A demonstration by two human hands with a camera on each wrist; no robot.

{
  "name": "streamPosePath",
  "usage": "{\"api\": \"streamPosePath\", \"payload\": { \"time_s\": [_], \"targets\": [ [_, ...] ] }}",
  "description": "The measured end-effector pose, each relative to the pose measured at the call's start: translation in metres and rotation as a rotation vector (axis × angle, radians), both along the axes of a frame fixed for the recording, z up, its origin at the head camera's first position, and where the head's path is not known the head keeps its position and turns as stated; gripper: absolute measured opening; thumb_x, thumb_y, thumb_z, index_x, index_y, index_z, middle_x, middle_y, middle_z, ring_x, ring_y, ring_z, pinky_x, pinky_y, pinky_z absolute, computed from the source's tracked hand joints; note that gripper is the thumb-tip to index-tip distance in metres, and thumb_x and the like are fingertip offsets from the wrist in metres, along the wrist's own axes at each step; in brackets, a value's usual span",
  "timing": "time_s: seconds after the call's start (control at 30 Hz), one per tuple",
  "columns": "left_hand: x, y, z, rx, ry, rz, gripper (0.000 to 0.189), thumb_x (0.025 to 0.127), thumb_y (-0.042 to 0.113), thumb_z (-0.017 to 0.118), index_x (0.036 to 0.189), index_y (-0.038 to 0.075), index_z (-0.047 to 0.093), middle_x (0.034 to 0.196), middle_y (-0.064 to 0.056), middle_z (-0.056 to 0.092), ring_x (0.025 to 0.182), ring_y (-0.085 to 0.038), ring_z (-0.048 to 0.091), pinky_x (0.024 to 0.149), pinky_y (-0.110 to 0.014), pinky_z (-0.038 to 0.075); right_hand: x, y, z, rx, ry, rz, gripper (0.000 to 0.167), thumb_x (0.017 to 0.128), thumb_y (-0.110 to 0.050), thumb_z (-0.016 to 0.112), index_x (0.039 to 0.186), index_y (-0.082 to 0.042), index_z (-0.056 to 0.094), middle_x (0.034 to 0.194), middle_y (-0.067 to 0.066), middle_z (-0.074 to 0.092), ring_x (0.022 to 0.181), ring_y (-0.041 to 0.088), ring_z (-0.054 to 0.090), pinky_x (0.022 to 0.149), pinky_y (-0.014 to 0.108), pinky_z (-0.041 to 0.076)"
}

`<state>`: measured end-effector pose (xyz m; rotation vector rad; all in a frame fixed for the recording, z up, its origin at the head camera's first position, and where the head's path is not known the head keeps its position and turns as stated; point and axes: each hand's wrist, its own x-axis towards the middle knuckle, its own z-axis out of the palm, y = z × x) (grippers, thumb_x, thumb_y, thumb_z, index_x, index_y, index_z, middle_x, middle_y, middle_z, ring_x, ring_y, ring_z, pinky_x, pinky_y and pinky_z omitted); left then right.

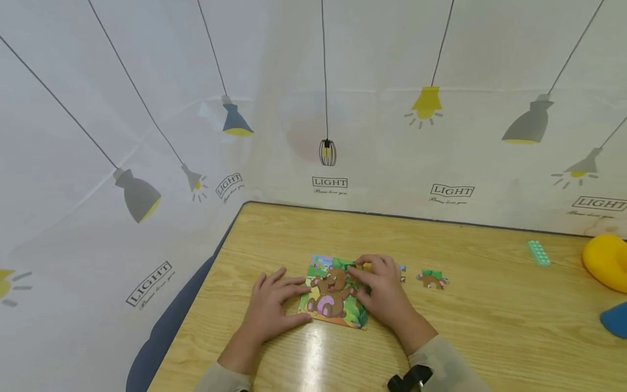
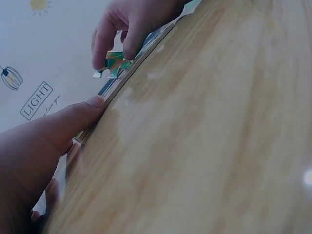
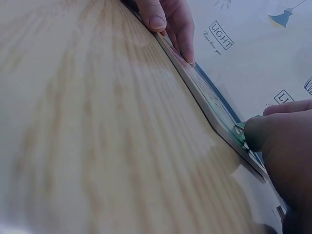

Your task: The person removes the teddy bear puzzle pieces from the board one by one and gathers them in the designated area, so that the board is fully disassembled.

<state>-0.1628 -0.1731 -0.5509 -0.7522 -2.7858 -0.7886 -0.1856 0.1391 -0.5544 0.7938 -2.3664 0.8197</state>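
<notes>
Lying between both hands (image 1: 271,307) (image 1: 387,291): puzzle (image 1: 329,306) (bear-printed).

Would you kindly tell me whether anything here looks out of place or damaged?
Nothing stands out as spilled or damaged; the loose pieces right of the bear puzzle look normal, as the right hand pinches another piece.

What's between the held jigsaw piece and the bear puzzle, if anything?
Nothing visible. The right hand pinches the green jigsaw piece at the upper right of the bear puzzle; the left hand is at the left edge.
</notes>
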Motion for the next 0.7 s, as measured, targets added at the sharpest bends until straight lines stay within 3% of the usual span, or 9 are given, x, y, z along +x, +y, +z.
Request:
{"api": "streamPosePath", "payload": {
  "time_s": [0.33,0.5,0.7],
  "targets": [
    [0.000,0.000,0.004,-0.006,-0.048,0.003,0.058,0.079,0.063,0.087,0.128,0.034,0.078,0.146,0.010,0.065,0.152,-0.036,0.041,0.120,-0.076,0.015,-0.001,0.004,0.001,-0.036,0.017,-0.073,0.031,0.075,-0.011,0.094,0.105,-0.011,0.086,0.117,0.009,0.071,0.108,0.036,0.056,0.086,0.058,0.037],
    [0.000,-0.001,0.004,-0.016,-0.068,0.008,0.059,0.079,0.063,0.087,0.130,0.034,0.077,0.148,0.011,0.064,0.153,-0.035,0.039,0.121,-0.075,0.014,0.001,0.007,0.003,-0.045,0.034,-0.111,0.028,0.076,-0.008,0.086,0.103,-0.012,0.086,0.116,0.007,0.074,0.107,0.035,0.058,0.087,0.059,0.039],
    [0.002,-0.001,0.005,-0.012,-0.034,-0.001,0.057,0.079,0.062,0.088,0.127,0.033,0.078,0.145,0.009,0.066,0.151,-0.037,0.042,0.119,-0.077,0.017,0.005,0.015,0.004,-0.038,0.048,-0.130,0.026,0.077,-0.012,0.083,0.103,-0.013,0.086,0.117,0.007,0.077,0.106,0.033,0.061,0.087,0.059,0.041]
  ]
}}
